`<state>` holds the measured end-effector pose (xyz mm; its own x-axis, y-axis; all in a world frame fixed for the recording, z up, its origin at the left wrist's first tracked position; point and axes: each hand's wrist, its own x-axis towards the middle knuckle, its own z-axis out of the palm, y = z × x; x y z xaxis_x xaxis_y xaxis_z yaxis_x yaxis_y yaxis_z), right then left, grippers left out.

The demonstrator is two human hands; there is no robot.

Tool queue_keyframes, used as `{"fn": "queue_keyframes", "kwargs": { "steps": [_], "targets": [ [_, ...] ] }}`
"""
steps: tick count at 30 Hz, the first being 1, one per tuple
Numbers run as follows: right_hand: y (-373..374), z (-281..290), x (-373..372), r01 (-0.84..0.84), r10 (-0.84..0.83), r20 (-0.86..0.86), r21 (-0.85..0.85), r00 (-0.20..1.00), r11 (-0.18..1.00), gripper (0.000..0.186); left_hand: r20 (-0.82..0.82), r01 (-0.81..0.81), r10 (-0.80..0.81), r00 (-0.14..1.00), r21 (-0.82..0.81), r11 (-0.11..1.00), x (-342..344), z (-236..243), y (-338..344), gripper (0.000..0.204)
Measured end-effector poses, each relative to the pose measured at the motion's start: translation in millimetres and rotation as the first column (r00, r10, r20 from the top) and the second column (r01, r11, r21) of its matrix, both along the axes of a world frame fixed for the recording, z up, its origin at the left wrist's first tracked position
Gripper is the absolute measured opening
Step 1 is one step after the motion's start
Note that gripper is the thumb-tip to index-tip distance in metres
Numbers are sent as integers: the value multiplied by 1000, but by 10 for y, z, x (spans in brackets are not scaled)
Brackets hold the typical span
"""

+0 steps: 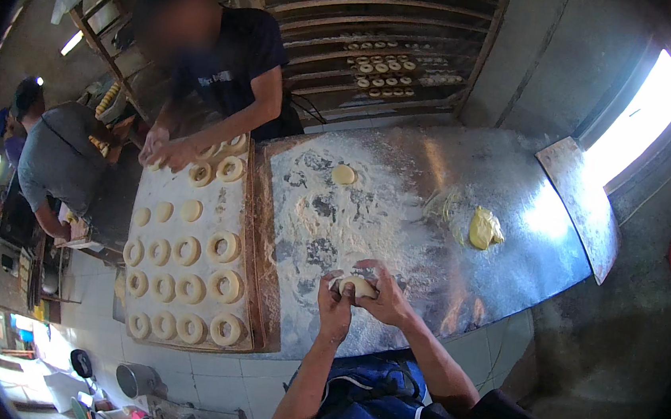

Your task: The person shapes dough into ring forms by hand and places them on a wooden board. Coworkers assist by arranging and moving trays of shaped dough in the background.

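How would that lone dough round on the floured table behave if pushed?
The dough round would probably slide easily, since loose flour surrounds it. Its smooth, raw-looking surface suggests it may dent. Its low, flattish shape makes rolling unlikely.

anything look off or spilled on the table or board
Flour lies scattered unevenly over the metal table, which seems normal for dough work. What stands out: three dough discs in one row on the board have no holes, unlike the dough rings around them, though that may be deliberate.
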<state>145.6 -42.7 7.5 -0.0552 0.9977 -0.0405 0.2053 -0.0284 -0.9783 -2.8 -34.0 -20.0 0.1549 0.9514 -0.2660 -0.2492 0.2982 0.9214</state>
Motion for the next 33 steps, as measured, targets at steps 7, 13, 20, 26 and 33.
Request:
{"fn": "queue_keyframes", "kwargs": {
  "steps": [7,13,20,26,33],
  "targets": [
    [124,-181,212,-3,-210,-516,-380,831,925,35,27,195,-228,973,423,885,121,-95,27,54],
    [110,-201,126,166,-263,-446,-244,856,955,68,-144,2,44,989,304,953,209,1,178,24],
    [167,29,-223,273,-324,-121,-316,938,908,71,-221,-134,189,957,240,961,220,-91,309,30],
    [240,4,-548,208,-226,-90,-178,970,962,66,-308,-67,151,939,267,961,-100,-278,416,36],
    [432,-38,-936,293,-290,41,-77,956,953,64,338,-155,136,931,29,988,-574,-289,659,49]
  ]
}}
